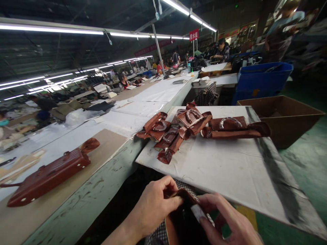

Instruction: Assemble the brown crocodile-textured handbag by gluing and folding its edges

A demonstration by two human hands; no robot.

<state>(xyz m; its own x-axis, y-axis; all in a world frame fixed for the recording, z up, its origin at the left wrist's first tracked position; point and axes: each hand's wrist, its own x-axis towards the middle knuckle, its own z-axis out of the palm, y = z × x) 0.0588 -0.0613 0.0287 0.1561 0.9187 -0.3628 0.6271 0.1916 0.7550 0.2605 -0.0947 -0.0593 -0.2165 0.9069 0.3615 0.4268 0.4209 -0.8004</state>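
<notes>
Low in the head view, a brown leather piece (187, 197) with a dark inner side is held between my two hands, over checked cloth (158, 234). My left hand (155, 204) pinches its upper left edge, fingers curled. On the right side, my right hand (224, 217) grips the edge by a small white tag (198, 212), thumb pressed on it. The lower part of the piece runs out of the picture. Just beyond my hands, several brown crocodile-pattern bag pieces (190, 119) with handles lie heaped on a white-covered board (217, 166).
A finished-looking brown bag (56, 173) lies on its side on the long worktable (102, 190) to the left. Right of the board stand a brown bin (278, 119) and a blue bin (263, 78). Several people work along tables farther back.
</notes>
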